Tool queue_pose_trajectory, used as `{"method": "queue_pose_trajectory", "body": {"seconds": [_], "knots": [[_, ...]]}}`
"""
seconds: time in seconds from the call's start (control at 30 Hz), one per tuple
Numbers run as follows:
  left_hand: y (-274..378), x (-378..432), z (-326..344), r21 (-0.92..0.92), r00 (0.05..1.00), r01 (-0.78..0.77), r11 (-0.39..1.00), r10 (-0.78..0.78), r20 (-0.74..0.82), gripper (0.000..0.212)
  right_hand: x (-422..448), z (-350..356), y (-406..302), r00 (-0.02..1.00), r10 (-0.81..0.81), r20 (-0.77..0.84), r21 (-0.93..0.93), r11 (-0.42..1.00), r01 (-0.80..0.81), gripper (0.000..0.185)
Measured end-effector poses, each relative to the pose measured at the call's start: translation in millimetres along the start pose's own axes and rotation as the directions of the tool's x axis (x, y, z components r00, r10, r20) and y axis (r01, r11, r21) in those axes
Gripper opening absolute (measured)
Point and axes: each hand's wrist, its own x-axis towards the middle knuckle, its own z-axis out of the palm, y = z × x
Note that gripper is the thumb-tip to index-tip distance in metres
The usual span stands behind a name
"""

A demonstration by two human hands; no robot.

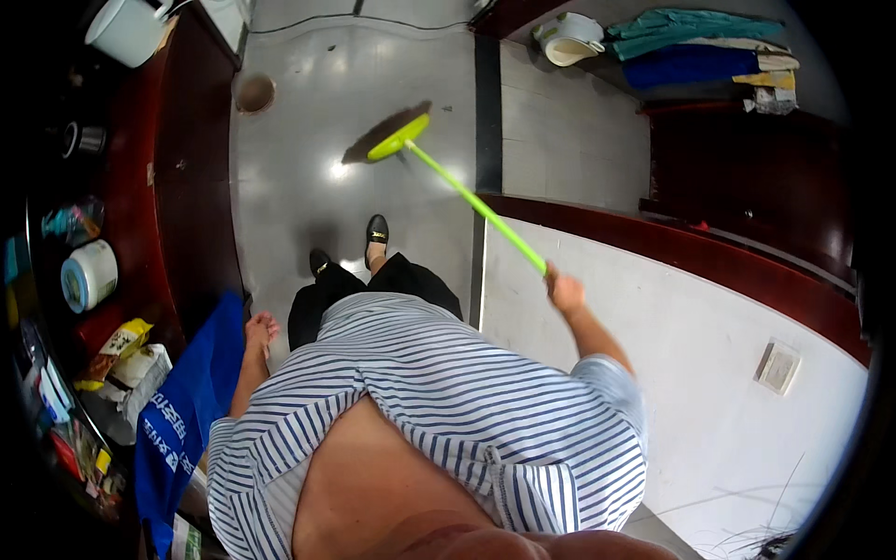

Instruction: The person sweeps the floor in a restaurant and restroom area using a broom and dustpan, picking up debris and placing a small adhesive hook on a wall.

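Observation:
My right hand (565,291) is closed around the upper end of a broom's lime-green handle (477,204). The handle slants down and away to a yellow-green broom head (399,138) with dark bristles (383,129), low over the grey tiled floor (294,175); whether they press on it I cannot tell. My left hand (262,332) hangs at my side with nothing in it, fingers loosely curled and a little apart. Close beside it is a blue cloth bag (185,413) bearing white writing.
A dark red wooden cabinet (199,161) lines the left, with a white tub (89,276) and packets (115,353) on top. A round brown container (255,94) stands by it. At right are a white wall (616,336), a doorway and a white kettle-like pot (570,38). A cable (308,26) crosses the far floor.

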Motion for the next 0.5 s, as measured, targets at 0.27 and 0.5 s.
{"method": "queue_pose_trajectory", "body": {"seconds": [0.27,0.5], "knots": [[57.7,-25.9,62.5,0.132,0.998,-0.047,0.99,0.054,-0.045,0.005,-57.5,97.6,-46.0,0.91,0.213,0.355,0.243,0.919,-0.31,0.028],[26.7,15.0,39.0,-0.033,0.705,-0.272,0.962,0.223,0.673,0.034,121.3,69.9,-47.3,0.965,0.169,0.2,0.356,0.905,-0.232,0.029]]}}
